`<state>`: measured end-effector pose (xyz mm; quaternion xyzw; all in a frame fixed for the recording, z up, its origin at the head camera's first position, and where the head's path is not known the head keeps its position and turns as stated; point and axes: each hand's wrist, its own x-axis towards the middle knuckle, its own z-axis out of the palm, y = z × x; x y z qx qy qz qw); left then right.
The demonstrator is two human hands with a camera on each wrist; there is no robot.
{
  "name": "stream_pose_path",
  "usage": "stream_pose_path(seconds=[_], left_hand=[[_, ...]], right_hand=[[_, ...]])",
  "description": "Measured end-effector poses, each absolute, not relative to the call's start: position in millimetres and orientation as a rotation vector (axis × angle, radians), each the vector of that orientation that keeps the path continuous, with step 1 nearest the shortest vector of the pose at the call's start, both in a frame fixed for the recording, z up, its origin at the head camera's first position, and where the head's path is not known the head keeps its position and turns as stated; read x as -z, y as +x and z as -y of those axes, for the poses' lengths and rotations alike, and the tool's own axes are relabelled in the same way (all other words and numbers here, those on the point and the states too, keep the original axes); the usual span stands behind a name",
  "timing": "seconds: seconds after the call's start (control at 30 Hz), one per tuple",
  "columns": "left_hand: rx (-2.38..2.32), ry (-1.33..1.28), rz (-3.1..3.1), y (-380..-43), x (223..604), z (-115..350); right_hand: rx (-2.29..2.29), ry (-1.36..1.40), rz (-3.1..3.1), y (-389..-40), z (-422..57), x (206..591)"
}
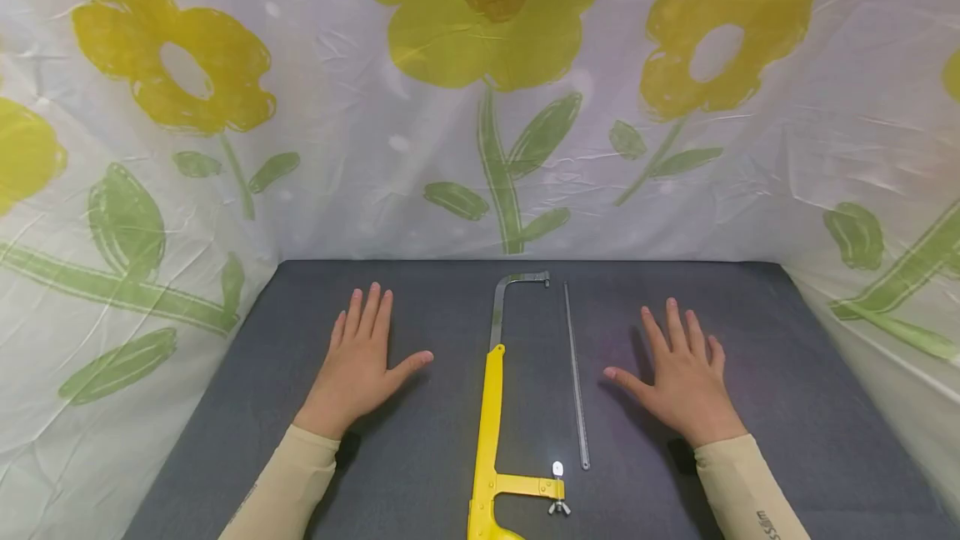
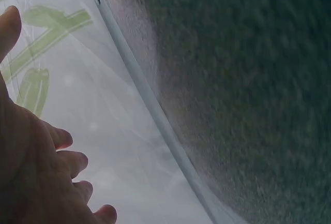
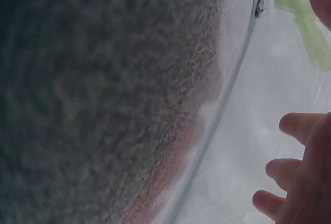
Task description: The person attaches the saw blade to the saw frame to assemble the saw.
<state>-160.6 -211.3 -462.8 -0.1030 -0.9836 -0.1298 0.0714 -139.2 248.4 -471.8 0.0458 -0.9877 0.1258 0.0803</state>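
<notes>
A hacksaw frame [image 1: 489, 415] with a yellow body and a bare metal front arm lies on the dark table, its handle cut off by the bottom edge of the head view. Its wing nut [image 1: 558, 508] sits at the near end of the yellow crosspiece. Apart from the frame, to its right, lies a thin grey saw blade [image 1: 576, 377]. My left hand [image 1: 352, 377], fingers spread, is left of the frame and holds nothing. To the right of the blade, my right hand [image 1: 686, 386] is spread likewise, touching neither tool.
The dark table [image 1: 420, 457] ends at a white curtain [image 1: 337, 190] printed with yellow flowers and green leaves. That curtain also stands along the left and right sides. Beige sleeves [image 1: 288, 477] cover both forearms.
</notes>
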Motion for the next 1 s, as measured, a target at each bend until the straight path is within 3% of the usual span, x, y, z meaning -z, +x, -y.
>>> stream_pose_path(seconds=[1.0], left_hand=[[0.31,-0.536,3.0,-144,457,159]], right_hand=[[-0.47,0.318,3.082,-129,-191,469]])
